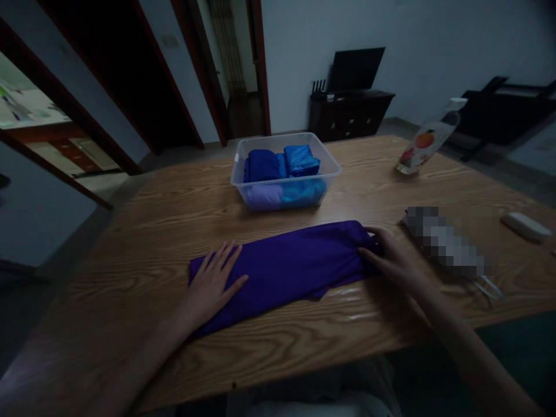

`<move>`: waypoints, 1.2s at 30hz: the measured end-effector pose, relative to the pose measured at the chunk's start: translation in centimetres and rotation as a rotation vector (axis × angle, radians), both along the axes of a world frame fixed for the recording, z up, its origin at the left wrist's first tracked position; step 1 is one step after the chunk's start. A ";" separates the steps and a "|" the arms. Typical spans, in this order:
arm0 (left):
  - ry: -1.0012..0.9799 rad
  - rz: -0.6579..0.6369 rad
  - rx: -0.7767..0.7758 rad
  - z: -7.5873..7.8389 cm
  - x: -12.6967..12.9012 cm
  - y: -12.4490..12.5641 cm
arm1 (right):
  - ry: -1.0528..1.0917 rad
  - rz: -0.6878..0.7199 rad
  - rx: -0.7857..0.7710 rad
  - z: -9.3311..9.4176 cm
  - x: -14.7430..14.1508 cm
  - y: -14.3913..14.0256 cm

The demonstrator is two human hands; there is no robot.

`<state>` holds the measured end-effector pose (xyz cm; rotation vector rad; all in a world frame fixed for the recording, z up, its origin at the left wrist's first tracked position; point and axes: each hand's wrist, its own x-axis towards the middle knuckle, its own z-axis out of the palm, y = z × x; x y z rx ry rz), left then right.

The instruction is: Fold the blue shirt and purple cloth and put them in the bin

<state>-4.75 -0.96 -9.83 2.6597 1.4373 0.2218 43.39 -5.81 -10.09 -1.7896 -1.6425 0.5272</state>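
Note:
A purple garment (286, 258) lies on the wooden table, folded into a long strip; its exact kind does not show. My left hand (214, 284) rests flat on its left end, fingers spread. At the opposite end, my right hand (393, 258) curls its thumb and fingers around the bunched cloth, where a dark patch shows between them. A small corner of fabric sticks out along the near edge. Just beyond the garment stands a clear plastic bin (284, 136) with folded blue clothes (264, 165) and a lilac piece (264, 196) inside.
On the right of the table (165, 202) stand a clear bottle with fruit pictures (428, 139), a blurred-out pouch-like thing (447, 240) with a cord, and a white oblong object (525, 226). A dark cabinet (351, 113) with a screen is against the far wall.

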 end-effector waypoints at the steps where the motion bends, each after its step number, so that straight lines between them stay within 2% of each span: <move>1: 0.008 0.003 0.000 0.1 0.0 0.1 | -0.007 -0.013 0.001 0.0 -0.1 -0.2; 3: 0.013 0.003 0.007 0.7 0.6 0.1 | -0.065 -0.060 0.011 0.1 -0.5 -0.5; 5: 0.001 -0.048 0.009 1.5 2.4 -0.1 | -0.161 -0.103 0.035 0.1 -1.2 -0.9; 9: -0.032 -0.296 -0.060 2.9 7.9 -0.6 | -0.238 -0.105 0.064 0.1 -2.2 -1.0; 11: -0.045 -0.391 -0.081 2.9 10.3 -0.6 | -0.201 -0.059 0.110 0.4 -2.5 -0.9; 14: -0.022 -0.449 -0.076 2.2 12.4 -0.5 | -0.178 -0.037 0.238 1.2 -3.4 -0.9; 17: -0.010 -0.437 -0.051 1.5 12.8 -0.8 | -0.194 -0.066 0.307 2.3 -5.2 -1.2; 20: -0.034 -0.422 -0.053 1.3 12.7 -1.3 | -0.242 -0.025 0.373 3.0 -7.6 -1.1; 24: -0.101 -0.437 -0.107 1.3 12.5 -1.3 | -0.336 0.163 0.489 2.9 -10.9 -0.5; 27: -0.230 -0.394 -0.232 1.2 12.1 -0.6 | -0.369 0.369 0.475 2.3 -12.9 -0.5; 30: -0.453 -0.224 -0.376 2.1 11.9 0.4 | -0.388 0.519 0.470 1.5 -14.1 -1.0; 32: -0.540 -0.158 -0.369 3.2 12.5 1.3 | -0.383 0.541 0.459 1.2 -14.5 -1.3; 36: -0.441 -0.114 -0.253 5.0 15.1 3.8 | -0.371 0.540 0.447 1.3 -14.6 -2.1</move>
